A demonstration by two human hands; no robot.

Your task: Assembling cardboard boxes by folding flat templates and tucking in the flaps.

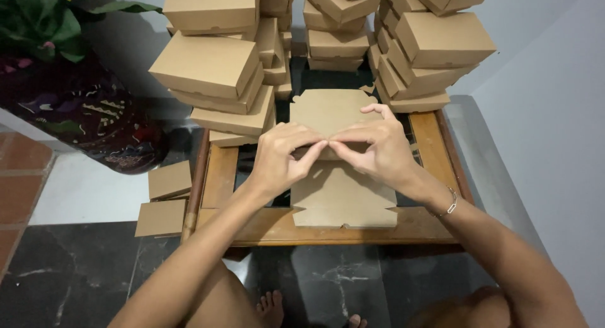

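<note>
Bare knees and toes (272, 304) frame a low wooden table (222, 177), where a flat cardboard blank (343, 195) lies mid-tabletop. Left hand (277, 161) and right hand (378, 153) pinch its centre crease, fingertips together, beside stacked folded boxes (217, 73) at the far edge.

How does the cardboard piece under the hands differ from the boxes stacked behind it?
The flat cardboard blank lies unfolded as a single sheet on the wooden table; the stacked boxes are folded into closed, lidded shapes. The blank shows notched edges and tabs; the boxes show plain sides. The blank is pinched by the left hand and right hand; the boxes stand untouched in leaning piles. Both are the same plain brown cardboard.
</note>
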